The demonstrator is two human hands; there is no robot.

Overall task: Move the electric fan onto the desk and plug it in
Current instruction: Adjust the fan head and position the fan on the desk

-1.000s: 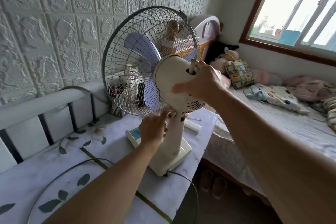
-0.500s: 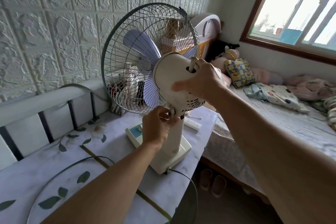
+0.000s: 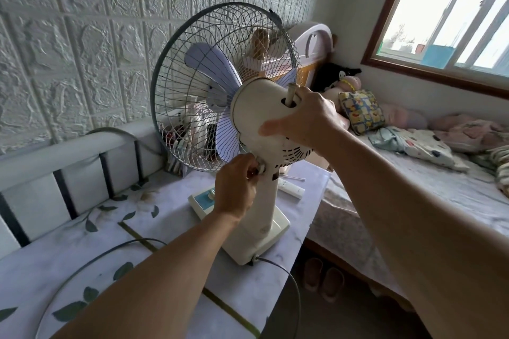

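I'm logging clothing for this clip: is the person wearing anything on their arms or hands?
No. Both forearms are bare as far as the frame shows: no sleeves, gloves, watch or rings visible on the left hand or right hand.

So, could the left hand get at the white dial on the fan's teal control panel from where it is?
Probably yes. The left hand pinches the knob at the fan's neck, directly above the white dial on the teal control panel; nothing lies between, though it must let go first.
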